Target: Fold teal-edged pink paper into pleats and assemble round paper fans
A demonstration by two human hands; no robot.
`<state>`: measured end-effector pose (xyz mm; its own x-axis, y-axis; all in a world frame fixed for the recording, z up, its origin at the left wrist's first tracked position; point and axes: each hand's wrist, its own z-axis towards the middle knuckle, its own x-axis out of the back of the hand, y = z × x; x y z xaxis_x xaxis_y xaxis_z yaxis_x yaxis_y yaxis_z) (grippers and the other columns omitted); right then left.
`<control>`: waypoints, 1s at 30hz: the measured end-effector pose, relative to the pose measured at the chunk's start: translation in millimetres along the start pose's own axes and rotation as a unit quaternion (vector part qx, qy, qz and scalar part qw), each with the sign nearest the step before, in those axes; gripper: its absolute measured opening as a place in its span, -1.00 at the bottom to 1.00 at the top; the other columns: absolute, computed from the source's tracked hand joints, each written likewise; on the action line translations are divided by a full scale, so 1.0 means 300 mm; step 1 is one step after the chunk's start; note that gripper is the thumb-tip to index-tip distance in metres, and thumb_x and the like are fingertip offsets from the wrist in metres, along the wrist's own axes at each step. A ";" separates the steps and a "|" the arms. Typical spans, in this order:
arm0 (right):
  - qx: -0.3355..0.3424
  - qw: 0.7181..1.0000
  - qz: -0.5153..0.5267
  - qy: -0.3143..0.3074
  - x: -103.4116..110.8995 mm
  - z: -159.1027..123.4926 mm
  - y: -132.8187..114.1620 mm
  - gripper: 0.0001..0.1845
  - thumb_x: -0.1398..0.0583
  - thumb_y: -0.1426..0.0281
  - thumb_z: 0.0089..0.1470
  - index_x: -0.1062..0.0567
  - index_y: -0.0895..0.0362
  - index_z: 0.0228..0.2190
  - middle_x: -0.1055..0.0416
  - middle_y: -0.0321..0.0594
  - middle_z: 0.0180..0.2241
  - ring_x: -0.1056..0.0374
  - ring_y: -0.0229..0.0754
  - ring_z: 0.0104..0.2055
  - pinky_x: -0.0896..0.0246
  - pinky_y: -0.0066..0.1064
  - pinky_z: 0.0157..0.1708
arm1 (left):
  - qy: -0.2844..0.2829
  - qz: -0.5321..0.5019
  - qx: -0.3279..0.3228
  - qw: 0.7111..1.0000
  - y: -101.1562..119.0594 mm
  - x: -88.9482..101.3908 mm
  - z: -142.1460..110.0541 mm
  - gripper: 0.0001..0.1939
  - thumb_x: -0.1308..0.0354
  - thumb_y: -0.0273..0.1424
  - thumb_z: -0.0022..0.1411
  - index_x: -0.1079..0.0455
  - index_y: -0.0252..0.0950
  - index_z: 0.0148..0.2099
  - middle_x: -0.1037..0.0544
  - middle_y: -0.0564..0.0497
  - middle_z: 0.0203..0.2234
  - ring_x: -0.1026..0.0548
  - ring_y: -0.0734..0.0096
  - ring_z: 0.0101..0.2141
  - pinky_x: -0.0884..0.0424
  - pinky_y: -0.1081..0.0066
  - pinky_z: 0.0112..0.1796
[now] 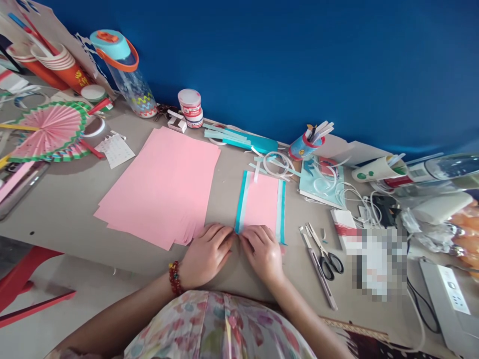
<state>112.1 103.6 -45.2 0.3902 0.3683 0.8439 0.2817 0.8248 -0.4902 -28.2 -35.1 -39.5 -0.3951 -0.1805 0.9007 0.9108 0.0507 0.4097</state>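
Note:
A small pink paper point(261, 202) lies in front of me, with a teal and a pale blue strip along its left and right edges. At its near left corner my left hand point(209, 253), wearing a beaded bracelet, pinches the end of the teal strip point(241, 199) with bent fingers. My right hand point(264, 253) is closed at the same corner, its fingers over the paper's near edge; the fingertips of both hands nearly meet there. A fanned stack of larger pink sheets point(164, 184) lies to the left, beside my left hand.
Right of the paper lie scissors point(325, 254) and a cutter knife point(318, 269). Blue strips point(228, 134), a white tape coil point(279, 163) and a pen cup point(305, 144) stand along the back. A water bottle point(127, 80) and a pink folded fan point(52, 129) are at left.

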 end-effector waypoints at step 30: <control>-0.059 0.996 0.049 -0.054 0.053 0.068 0.002 -0.85 -0.14 0.35 0.24 -0.47 0.08 -0.37 -0.45 -0.21 -0.36 -0.37 -0.14 -0.28 -0.24 -0.34 -0.28 | 0.015 -0.068 0.049 0.996 -0.008 0.026 0.034 -0.67 -0.05 -0.42 0.35 -0.30 -0.27 0.14 -0.46 -0.10 -0.05 -0.40 0.19 -0.04 -0.42 0.19 -0.05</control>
<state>100.6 118.6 -27.6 0.3256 0.4933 0.8066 0.3515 0.7288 -0.5876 -34.6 -26.5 -32.0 -0.5087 -0.2219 0.8318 0.8327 0.1185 0.5409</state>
